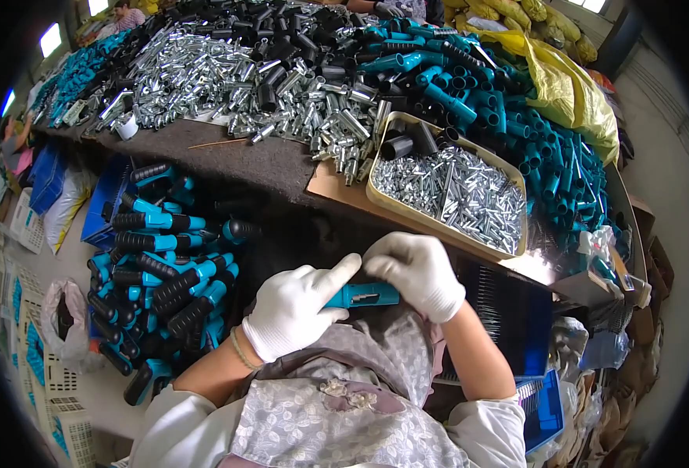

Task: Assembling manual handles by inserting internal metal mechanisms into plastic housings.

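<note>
My left hand (291, 306), in a white knit glove, grips a teal plastic handle shell (369, 296) with a slot in its side, held crosswise above my lap. The index finger points out over the shell, and the thumb lies below it. My right hand (421, 274), gloved alike, is bent in a pinch just above the shell's right end. Whatever its fingertips hold is hidden from view. Beyond my hands, a shallow tray (379, 181) on the table edge holds many small silver pins and a few black tubes.
Metal fittings (184, 78) and teal tubes (481, 101) are heaped across the table. Black-and-teal handles (177, 288) pile up at my left. A dark blue bin (527, 320) stands at my right. A yellow sack (563, 86) lies at the far right. Another person's gloved hand (389, 10) shows at the back.
</note>
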A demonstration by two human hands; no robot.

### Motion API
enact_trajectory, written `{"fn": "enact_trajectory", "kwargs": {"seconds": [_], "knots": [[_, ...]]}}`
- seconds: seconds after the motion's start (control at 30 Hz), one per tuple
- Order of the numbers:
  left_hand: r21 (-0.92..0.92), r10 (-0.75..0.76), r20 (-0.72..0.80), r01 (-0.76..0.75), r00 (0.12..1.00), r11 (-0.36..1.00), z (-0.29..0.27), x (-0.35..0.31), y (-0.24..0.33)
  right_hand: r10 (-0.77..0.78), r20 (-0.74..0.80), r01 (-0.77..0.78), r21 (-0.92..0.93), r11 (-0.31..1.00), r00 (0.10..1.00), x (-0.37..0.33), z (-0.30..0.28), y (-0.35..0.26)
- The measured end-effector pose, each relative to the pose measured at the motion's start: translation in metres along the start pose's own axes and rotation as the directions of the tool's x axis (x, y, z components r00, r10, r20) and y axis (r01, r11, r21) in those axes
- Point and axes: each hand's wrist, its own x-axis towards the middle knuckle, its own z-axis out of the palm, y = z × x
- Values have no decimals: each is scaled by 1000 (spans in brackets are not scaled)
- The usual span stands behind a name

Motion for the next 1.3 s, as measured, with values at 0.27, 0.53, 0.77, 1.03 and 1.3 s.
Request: {"fn": "enact_trajectory", "kwargs": {"seconds": [0.27,0.53,0.77,1.03,1.3], "knots": [[25,51,-5,-51,999,998,10,-3,-4,-364,10,345,-349,871,931,-21,31,17],[-48,-55,5,55,998,997,13,-9,-8,-413,159,436,-483,759,897,-29,36,27],[-436,-337,243,413,910,800,10,-11,-10,-608,270,642,-531,553,747,-13,24,27],[-347,-182,15,176,983,921,15,-4,-8,-385,-252,69,-754,653,888,83,-38,35],[-343,-40,-52,20,998,939,16,-5,-14,-301,-313,3,-689,725,901,96,-37,54]]}}
